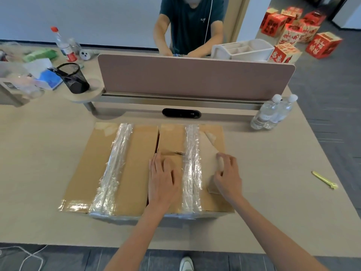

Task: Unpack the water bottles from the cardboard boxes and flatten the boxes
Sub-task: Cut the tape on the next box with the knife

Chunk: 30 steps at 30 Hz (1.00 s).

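Note:
Two brown cardboard boxes lie side by side on the beige table, each with a wide strip of clear tape down its top. The left box (129, 169) is untouched. My left hand (164, 178) rests flat, fingers apart, on the right box (172, 139) beside its tape strip (192, 165). My right hand (227, 173) pinches a peeled-up paper label (210, 151) on the right side of that box top. Two clear water bottles (272, 113) with white caps stand at the table's far right corner.
A yellow box cutter (324, 179) lies on the table to the right. A pink desk divider (195, 77) runs behind the boxes, with a person working beyond it. A black mesh pen cup (73, 78) and clutter sit at the far left. Red gift boxes (293, 32) lie on the floor.

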Tool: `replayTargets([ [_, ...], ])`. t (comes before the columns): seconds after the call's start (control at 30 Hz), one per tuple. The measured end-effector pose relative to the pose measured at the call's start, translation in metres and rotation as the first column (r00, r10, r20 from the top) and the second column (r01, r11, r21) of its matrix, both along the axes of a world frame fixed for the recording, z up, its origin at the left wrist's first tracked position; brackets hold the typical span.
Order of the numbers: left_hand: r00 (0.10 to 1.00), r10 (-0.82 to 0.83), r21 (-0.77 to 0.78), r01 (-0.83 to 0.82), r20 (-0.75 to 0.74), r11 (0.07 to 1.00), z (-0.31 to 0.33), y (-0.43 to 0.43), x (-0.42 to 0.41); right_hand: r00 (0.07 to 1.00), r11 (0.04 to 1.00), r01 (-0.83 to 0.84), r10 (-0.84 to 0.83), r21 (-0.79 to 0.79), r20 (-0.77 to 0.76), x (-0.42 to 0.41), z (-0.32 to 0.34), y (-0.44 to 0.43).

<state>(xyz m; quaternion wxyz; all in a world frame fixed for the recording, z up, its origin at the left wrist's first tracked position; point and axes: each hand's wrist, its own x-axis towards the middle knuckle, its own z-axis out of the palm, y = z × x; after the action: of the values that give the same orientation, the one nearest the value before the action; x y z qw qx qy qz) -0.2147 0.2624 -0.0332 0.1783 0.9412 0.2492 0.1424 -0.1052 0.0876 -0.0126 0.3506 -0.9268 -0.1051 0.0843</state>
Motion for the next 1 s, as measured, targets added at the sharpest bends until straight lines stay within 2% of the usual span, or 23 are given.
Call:
replayTargets([
  [0.13,0.999,-0.009,0.022,0.008,0.039,1.0,0.0,0.006,0.001,1.0,1.0,-0.005,0.005,0.009,0.026,0.0,0.0,-0.005],
  [0.43,0.991,-0.02,-0.082,0.031,0.132,0.996,0.009,-0.003,0.006,0.997,0.999,-0.039,0.037,0.028,0.074,0.007,-0.002,-0.024],
  [0.67,0.986,-0.058,-0.158,0.083,0.153,0.984,0.011,-0.052,0.021,0.996,1.0,-0.02,0.02,0.002,0.082,0.022,0.0,-0.071],
  [0.77,0.991,-0.071,-0.175,0.091,0.117,0.98,0.012,-0.081,0.031,0.997,1.0,-0.005,0.006,-0.006,0.078,0.031,0.0,-0.1],
  [1.0,0.981,-0.173,-0.137,0.183,0.085,0.973,0.015,-0.148,0.066,0.995,0.999,0.044,-0.044,0.003,0.094,0.055,-0.002,-0.174],
])
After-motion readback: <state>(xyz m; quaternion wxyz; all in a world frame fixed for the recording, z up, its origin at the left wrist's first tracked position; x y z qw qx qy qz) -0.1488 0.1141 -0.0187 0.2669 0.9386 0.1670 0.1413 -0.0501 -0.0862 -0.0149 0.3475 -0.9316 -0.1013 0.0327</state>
